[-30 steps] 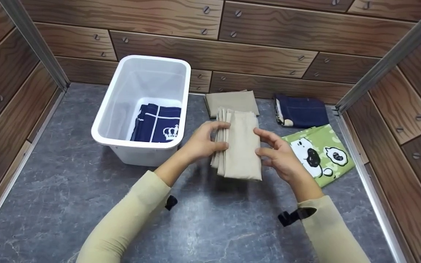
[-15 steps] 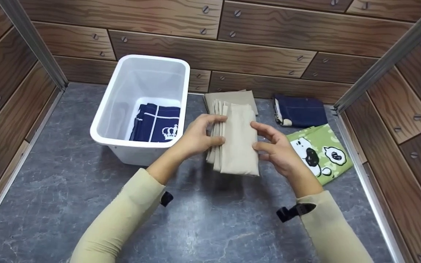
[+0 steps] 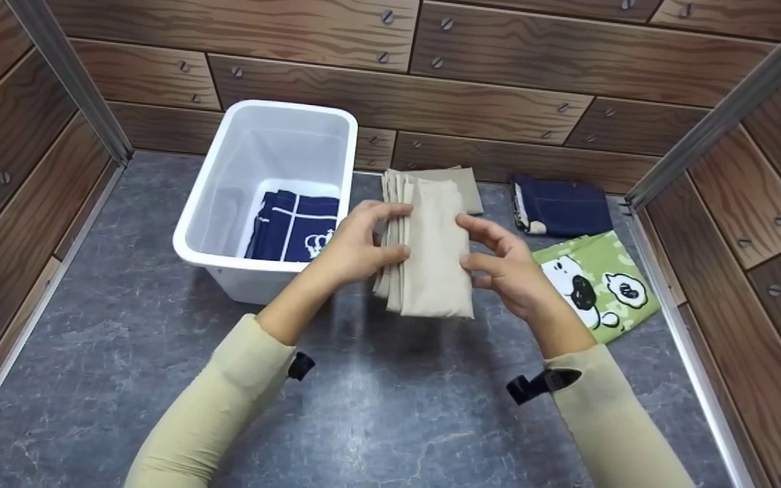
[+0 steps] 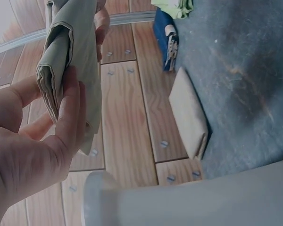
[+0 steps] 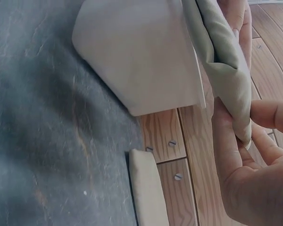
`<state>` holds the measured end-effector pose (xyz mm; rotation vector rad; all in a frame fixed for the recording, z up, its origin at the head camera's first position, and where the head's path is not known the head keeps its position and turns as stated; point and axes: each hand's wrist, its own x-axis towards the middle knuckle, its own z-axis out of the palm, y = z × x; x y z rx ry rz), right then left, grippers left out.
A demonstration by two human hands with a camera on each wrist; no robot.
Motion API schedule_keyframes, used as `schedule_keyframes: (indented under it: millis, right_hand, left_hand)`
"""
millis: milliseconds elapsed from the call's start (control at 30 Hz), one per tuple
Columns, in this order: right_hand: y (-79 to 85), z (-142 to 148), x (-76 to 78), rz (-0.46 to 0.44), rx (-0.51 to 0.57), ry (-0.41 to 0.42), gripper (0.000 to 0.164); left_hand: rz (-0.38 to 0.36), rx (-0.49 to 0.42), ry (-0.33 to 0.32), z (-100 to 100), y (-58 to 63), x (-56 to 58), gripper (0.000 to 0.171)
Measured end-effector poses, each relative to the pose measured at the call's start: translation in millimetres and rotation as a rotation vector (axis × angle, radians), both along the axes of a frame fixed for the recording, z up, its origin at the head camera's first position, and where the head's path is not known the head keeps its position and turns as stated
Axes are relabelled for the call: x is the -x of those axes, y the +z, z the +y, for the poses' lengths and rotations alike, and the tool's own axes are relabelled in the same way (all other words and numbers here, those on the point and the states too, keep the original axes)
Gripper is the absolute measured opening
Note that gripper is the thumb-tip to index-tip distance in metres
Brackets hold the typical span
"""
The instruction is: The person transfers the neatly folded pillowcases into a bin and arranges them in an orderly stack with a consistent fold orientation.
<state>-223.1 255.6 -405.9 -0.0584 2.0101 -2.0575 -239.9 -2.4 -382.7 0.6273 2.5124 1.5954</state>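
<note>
A folded beige cloth (image 3: 436, 254), with several layers showing along its left side, is held off the floor between both hands. My left hand (image 3: 356, 247) pinches its left edge, thumb in front and fingers behind, as the left wrist view shows. On the opposite edge my right hand (image 3: 509, 268) grips the smooth fold between thumb and fingers in the right wrist view. Left of the hands stands a white plastic bin (image 3: 190, 254). Inside it lies a navy cloth (image 3: 295, 224) with white lines and a crown print, partly hidden by the bin's rim and my left hand.
Another folded beige cloth (image 3: 470, 190) lies by the back wall, partly covered by the held one. To the right are a folded navy cloth (image 3: 563, 207) and a green cloth (image 3: 617, 285) with a cartoon dog. Wood-patterned walls (image 3: 492, 105) enclose the grey floor (image 3: 431, 420).
Both hands have carried the beige cloth slightly left and away from me, toward the bin's side. Their hold on it looks the same. The bin and the other cloths stay put.
</note>
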Motion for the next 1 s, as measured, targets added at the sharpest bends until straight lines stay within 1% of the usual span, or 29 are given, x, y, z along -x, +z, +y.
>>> schedule_keyframes:
  millis: [167, 367, 433, 533, 733, 833, 1000]
  right_hand:
    - [7.2, -6, 1.0, 0.016, 0.007, 0.009, 0.065]
    - [14.3, -15, 2.8, 0.037, 0.022, 0.032, 0.065]
    - [16.8, -19, 3.8, 0.043, 0.026, 0.041, 0.065]
    - [19.8, -24, 6.1, 0.051, 0.033, 0.050, 0.066]
    - [25.2, -37, 10.9, 0.061, 0.038, 0.072, 0.065]
    - [28.0, -43, 12.7, 0.064, 0.038, 0.082, 0.065]
    - [32.5, -54, 16.2, 0.070, 0.036, 0.107, 0.065]
  left_hand:
    - [-0.009, -0.014, 0.022, -6, 6.2, -2.8, 0.059]
    - [0.038, -0.005, 0.031, -16, 10.0, -1.8, 0.058]
    - [0.034, -0.024, 0.031, -21, 11.6, -1.8, 0.059]
    - [0.013, -0.063, 0.027, -27, 13.9, -1.8, 0.059]
    - [-0.064, -0.146, 0.029, -40, 17.5, -2.0, 0.061]
    - [-0.093, -0.161, 0.029, -47, 18.8, -1.7, 0.061]
    - [-0.112, -0.192, 0.033, -59, 20.9, -2.0, 0.061]
